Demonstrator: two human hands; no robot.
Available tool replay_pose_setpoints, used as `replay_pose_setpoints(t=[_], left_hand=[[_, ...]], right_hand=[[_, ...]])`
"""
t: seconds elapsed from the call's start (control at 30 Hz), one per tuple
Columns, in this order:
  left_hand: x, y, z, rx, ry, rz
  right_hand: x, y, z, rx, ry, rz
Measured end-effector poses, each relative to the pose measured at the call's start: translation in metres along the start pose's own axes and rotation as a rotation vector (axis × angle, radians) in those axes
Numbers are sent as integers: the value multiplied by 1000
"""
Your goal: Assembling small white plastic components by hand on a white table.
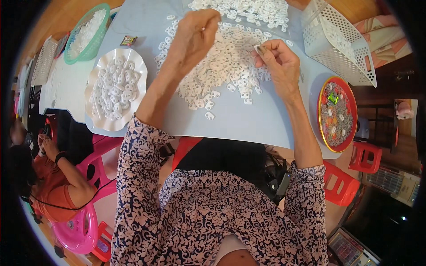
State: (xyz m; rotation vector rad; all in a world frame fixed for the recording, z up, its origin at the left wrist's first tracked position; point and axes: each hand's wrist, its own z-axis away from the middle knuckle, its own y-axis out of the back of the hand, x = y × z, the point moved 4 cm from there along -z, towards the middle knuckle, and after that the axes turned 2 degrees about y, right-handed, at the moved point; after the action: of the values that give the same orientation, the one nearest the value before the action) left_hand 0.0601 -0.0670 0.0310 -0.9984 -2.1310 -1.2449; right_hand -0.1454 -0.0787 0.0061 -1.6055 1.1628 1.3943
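A broad heap of small white plastic pieces with paired holes spreads over the grey-blue table. My left hand is raised above the heap's far left part, its fingers curled closed; what they hold, if anything, is hidden. Over the heap's right side, my right hand pinches a small white plastic piece between thumb and forefinger; only its edge shows. To the left stands a white scalloped dish full of similar pieces. On the right, a red round tray with a gold rim holds many small grey metal parts.
More white pieces lie at the far edge. A white perforated basket stands far right, a green basket far left. A small wrapped packet lies near the dish. Another person sits at left; red stools stand at right.
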Motion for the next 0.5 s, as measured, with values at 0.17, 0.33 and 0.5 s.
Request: replay_pose_setpoints(t=[0.17,0.33,0.5], left_hand=[[-19,-15,-2,-82,-191,-347],[-21,-21,8,-145,-217,-337],[-16,-19,11,-111,-227,-228]], right_hand=[[4,7,-2,-2,36,-1],[5,4,-3,4,84,-23],[5,5,-2,7,61,48]])
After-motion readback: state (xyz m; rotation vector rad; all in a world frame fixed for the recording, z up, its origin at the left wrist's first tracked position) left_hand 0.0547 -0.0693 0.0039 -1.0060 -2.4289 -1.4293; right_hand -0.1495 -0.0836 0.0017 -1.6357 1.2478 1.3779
